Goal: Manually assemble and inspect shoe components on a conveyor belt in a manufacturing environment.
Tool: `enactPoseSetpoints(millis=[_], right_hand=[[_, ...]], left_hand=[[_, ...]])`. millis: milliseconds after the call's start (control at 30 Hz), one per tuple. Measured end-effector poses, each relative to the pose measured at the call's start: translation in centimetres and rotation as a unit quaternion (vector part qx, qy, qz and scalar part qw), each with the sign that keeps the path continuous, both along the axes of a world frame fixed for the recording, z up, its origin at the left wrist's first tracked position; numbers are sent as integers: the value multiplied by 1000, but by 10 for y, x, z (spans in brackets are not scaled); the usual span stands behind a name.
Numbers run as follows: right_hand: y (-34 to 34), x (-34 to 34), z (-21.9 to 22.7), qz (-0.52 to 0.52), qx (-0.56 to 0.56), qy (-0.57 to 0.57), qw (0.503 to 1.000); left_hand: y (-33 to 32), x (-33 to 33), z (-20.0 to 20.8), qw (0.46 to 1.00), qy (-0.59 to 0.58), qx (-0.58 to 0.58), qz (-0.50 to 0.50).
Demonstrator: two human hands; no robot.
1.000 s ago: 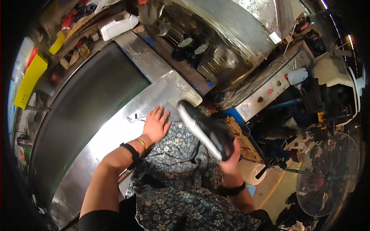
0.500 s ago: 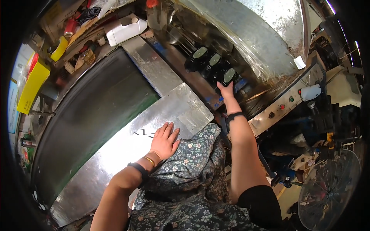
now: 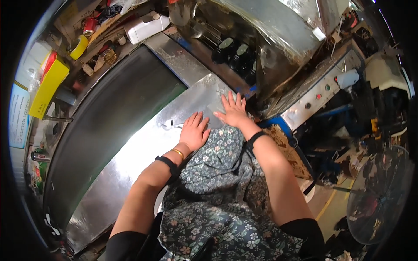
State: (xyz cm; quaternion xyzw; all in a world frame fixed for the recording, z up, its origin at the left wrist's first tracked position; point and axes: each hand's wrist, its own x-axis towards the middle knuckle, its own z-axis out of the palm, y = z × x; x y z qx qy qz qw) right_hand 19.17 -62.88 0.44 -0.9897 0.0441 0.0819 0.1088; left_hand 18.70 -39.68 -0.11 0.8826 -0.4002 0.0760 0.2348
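My left hand [image 3: 194, 130] lies flat on a shiny metal plate [image 3: 117, 174], its fingers stretched out and holding nothing. Just to its right, my right hand [image 3: 234, 111] rests on the same plate near its far right corner, fingers spread and empty. Beyond the plate, black shiny pieces with pale rounded tops stand in a row on a brown metal bed: one [image 3: 225, 47] at the left, another [image 3: 240, 55] beside it. A third is mostly hidden behind a plastic-wrapped metal hood [image 3: 278, 37]. A floral cloth [image 3: 217, 174] covers my front and meets the plate's edge below my hands.
A dark curved belt [image 3: 113, 104] runs along the left. A white container [image 3: 148, 29], a yellow box [image 3: 51, 85] and a red can [image 3: 89, 27] sit behind it. At right are a control panel [image 3: 320, 93] with buttons and a round fan [image 3: 379, 195].
My right hand has let go of the rightmost black piece and come back onto the metal plate, its fingers spreading. My left hand stays on the plate. The whole view has shifted slightly.
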Motion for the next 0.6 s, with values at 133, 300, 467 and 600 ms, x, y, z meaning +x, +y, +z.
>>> enactPoseSetpoints(millis=[133,300,467,600], right_hand=[[6,9,9,-8,-13,22,1000],[11,15,15,-14,9,51,999],[13,9,11,-11,-35,38,999],[12,6,3,6,-119,46,992]], left_hand=[[14,-2,4,998,21,-55,-12],[97,-28,27,999,53,-5,12],[244,-77,18,969,80,78,219],[338,-132,-4,890,81,130,429]])
